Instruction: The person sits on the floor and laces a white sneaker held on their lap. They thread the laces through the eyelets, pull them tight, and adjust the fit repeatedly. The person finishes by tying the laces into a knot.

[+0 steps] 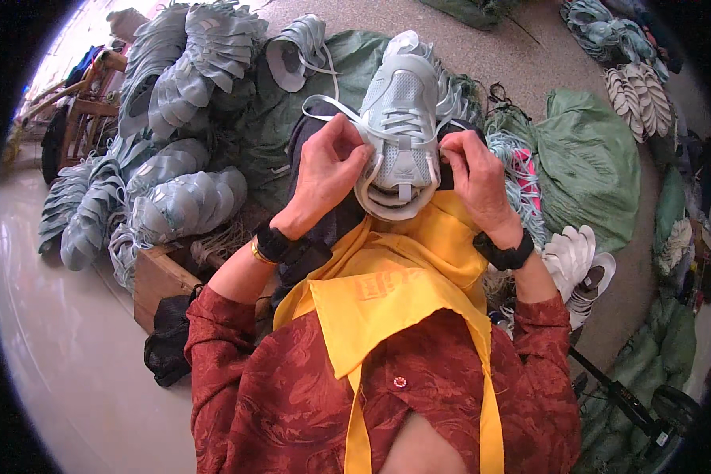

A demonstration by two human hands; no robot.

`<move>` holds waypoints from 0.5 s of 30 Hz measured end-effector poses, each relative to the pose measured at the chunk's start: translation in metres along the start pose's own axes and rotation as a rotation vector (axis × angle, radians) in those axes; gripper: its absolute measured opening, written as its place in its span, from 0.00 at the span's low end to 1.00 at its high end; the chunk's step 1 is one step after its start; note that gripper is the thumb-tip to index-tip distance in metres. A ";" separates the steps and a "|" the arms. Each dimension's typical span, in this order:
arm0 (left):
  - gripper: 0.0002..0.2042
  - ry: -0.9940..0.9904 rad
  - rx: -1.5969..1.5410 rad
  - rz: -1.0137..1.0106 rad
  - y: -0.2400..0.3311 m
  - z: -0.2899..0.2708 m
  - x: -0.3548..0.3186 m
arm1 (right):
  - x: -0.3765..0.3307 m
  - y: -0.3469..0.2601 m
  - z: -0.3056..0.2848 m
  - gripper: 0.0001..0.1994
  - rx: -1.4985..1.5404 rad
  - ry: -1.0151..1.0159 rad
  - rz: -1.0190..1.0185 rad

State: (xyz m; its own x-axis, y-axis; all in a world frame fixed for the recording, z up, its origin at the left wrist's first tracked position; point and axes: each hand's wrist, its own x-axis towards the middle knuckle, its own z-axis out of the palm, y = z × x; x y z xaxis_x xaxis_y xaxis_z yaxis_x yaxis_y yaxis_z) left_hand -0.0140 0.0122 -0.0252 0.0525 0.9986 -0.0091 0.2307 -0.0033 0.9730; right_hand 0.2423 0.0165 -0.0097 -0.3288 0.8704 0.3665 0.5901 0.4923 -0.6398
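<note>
Shoe upper (404,99) sits close between left hand (328,164), pinching lace (322,98), and right hand (482,180), grip unclear, its collar edge (395,213) facing apron (395,320).

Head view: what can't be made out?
All in the head view:
- right hand: whether it grips anything, hidden by its own fingers
- pale shoe upper: underside, hidden by its top
- wooden box: part, behind the black bag
- dark green bundle: far end, cut by the upper edge

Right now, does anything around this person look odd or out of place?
Mildly: a bright pink patch of material among thin pale blue laces, beside the bare right hand, stands out against the blue and green.
</note>
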 end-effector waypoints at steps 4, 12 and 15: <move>0.07 0.005 0.000 -0.012 0.005 0.000 0.000 | 0.001 -0.007 -0.005 0.05 0.073 -0.032 0.107; 0.07 0.022 -0.005 0.000 0.003 0.002 -0.002 | -0.002 0.001 -0.004 0.09 0.266 -0.039 0.294; 0.07 0.022 0.007 0.000 0.003 0.002 -0.002 | -0.003 0.003 -0.005 0.09 0.250 -0.057 0.306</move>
State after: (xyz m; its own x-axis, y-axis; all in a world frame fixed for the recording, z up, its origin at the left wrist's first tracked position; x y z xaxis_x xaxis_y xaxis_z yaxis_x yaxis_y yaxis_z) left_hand -0.0116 0.0097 -0.0227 0.0310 0.9995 -0.0039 0.2380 -0.0036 0.9713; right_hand 0.2495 0.0152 -0.0094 -0.2104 0.9725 0.1001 0.4716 0.1906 -0.8609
